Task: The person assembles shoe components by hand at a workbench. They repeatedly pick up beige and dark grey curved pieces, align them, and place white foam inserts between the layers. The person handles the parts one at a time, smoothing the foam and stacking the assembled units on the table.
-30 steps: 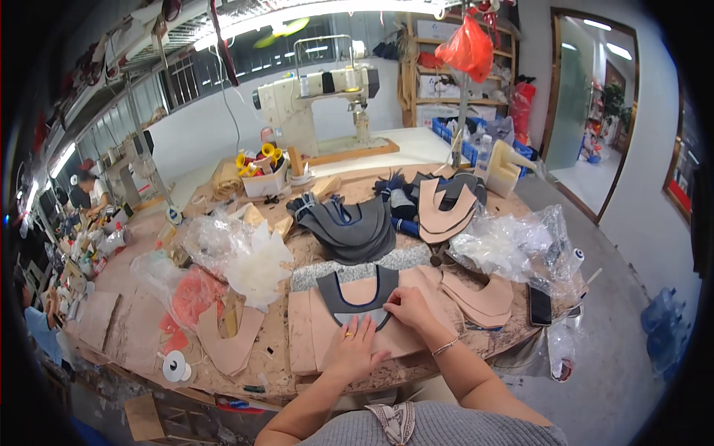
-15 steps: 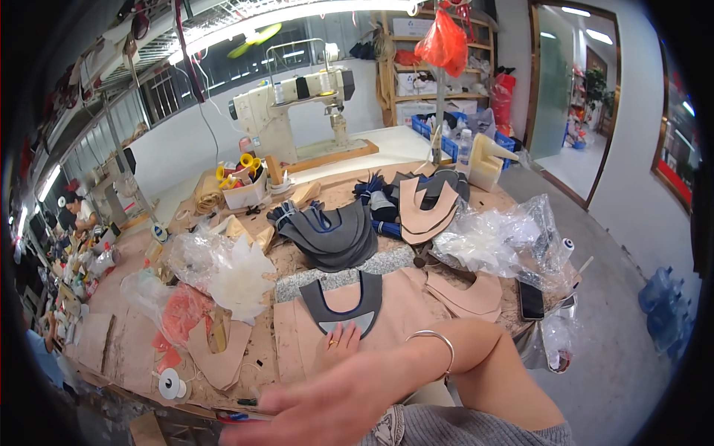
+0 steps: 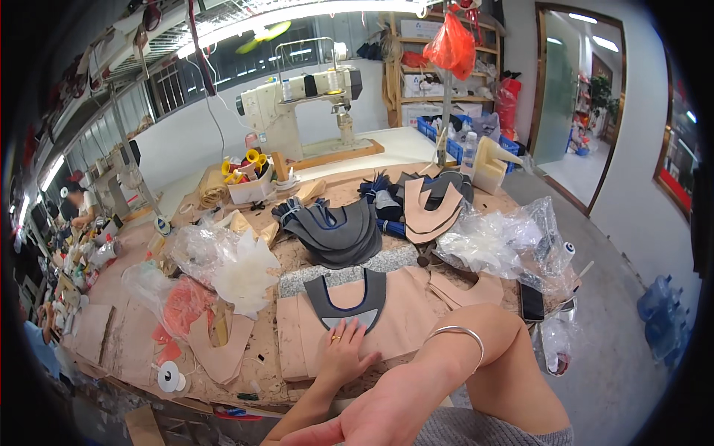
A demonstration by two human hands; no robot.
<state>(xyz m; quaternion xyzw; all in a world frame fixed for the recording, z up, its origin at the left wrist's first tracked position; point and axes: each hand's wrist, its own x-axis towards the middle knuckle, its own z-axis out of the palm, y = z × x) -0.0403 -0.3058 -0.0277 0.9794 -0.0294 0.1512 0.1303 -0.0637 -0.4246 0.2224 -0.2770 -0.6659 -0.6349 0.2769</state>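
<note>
While the left hand (image 3: 343, 355) lies flat with fingers spread on a tan leather sheet (image 3: 401, 327) at the near edge of the workbench (image 3: 134, 327), its fingertips touch the near edge of a dark grey U-shaped shoe-upper piece (image 3: 349, 297) trimmed in blue; the hand presses and grasps nothing. That piece rests on the tan sheet, near centre of the bench, just near of a strip of grey speckled material (image 3: 349, 273).

The right hand (image 3: 372, 418) crosses low in the foreground toward the left, open and loosely extended, holding nothing; a silver bangle (image 3: 460, 338) circles its wrist.

Far of the grey piece lies a stack of similar dark upper pieces (image 3: 335, 232); to the right of that stack, tan and dark pieces (image 3: 431, 201) are piled together. Crumpled clear plastic bags (image 3: 498, 238) lie at the right of the bench, with a black phone (image 3: 531, 301) near them at the bench edge. At the left sit a white plastic bag (image 3: 238, 267), a reddish bag (image 3: 186, 305), a tan cut piece (image 3: 219, 346) and a white thread spool (image 3: 169, 376).

At the far side stand a white post-bed sewing machine (image 3: 297, 100) and a small box of yellow thread cones (image 3: 245, 175). An orange-red bag (image 3: 452, 41) hangs at the far right.
</note>
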